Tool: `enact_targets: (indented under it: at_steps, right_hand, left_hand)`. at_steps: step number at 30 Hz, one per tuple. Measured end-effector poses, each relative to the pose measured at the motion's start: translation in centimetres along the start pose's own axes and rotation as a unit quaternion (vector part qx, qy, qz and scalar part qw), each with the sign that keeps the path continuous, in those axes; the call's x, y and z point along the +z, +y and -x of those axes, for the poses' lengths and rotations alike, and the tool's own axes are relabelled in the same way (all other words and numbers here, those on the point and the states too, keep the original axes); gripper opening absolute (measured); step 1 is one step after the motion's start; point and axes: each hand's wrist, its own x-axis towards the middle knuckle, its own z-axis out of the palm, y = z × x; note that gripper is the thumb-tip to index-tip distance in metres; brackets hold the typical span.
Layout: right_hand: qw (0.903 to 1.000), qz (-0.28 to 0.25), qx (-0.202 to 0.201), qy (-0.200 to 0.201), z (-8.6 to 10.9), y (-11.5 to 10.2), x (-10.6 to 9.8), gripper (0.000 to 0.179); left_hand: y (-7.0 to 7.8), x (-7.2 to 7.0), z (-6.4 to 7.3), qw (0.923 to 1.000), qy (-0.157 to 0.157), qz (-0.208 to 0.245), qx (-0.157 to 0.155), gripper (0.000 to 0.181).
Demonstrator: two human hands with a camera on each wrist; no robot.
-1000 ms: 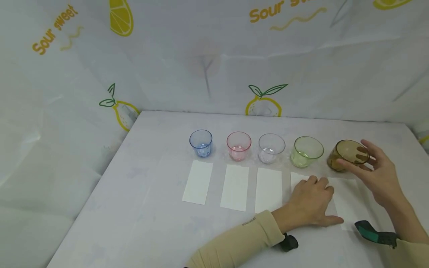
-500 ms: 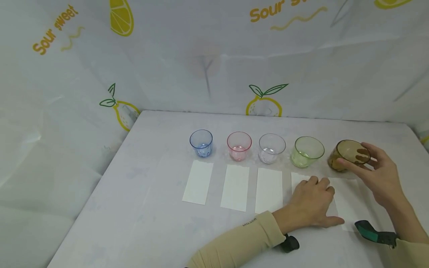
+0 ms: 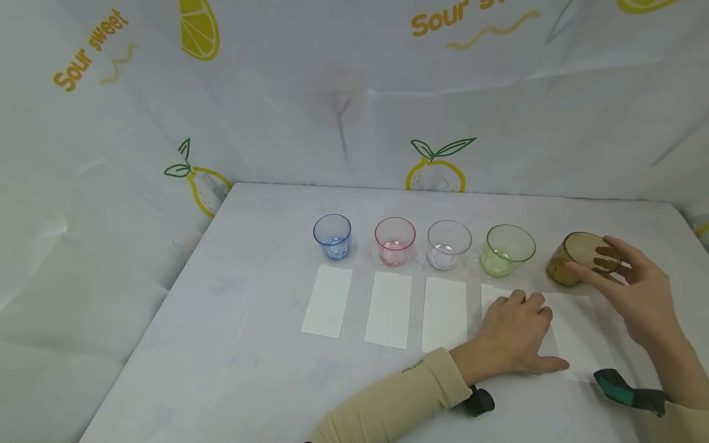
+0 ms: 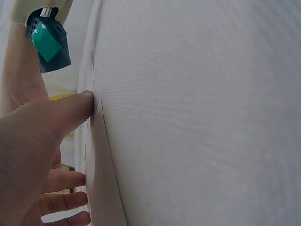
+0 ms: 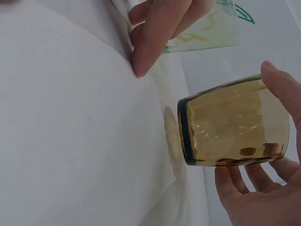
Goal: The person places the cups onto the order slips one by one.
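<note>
My right hand [image 3: 637,289] grips an amber glass [image 3: 581,253] at the right end of a row of glasses, thumb on the near side and fingers on the far side. In the right wrist view a narrow gap shows between the base of the amber glass [image 5: 230,125] and the white surface. My left hand [image 3: 515,332] rests with its fingertips on two white paper cards at the right; in the left wrist view its thumb and fingers [image 4: 63,200] touch the paper [image 4: 101,179]. The left palm's underside and part of one card are hidden.
Left of the amber glass stand a green glass [image 3: 504,252], a colourless glass [image 3: 447,246], a pink glass [image 3: 395,242] and a blue glass [image 3: 333,238]. White cards, such as the leftmost card [image 3: 327,301], lie before them. A lemon-printed sheet [image 3: 310,98] hangs behind.
My right hand has shifted slightly to the right with the amber glass, which stands a little farther from the green glass. The left hand has stayed in place.
</note>
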Motion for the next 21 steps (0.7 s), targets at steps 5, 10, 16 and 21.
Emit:
enact_targets:
  at_steps: [5,10,16,21]
  right_hand:
    - [0.9998,-0.009,-0.009,-0.013,0.4,-0.2,-0.6,0.083]
    - [0.9995,-0.001,-0.028,-0.014,0.8,-0.1,-0.9,0.081]
    - [0.9980,0.015,-0.060,-0.014,1.4,0.0,-1.3,0.076]
    - [0.9950,-0.011,-0.093,-0.034,1.7,0.3,-2.0,0.078]
  left_hand:
    - [0.0,0.1,0.0,1.0000,0.001,-0.001,-0.001,0.067]
    - [0.0,0.2,0.0,1.0000,-0.001,0.000,-0.001,0.068]
    - [0.0,0.4,-0.1,1.0000,0.006,0.001,-0.003,0.069]
    - [-0.1,0.4,-0.1,0.9999,0.010,0.008,-0.003,0.069]
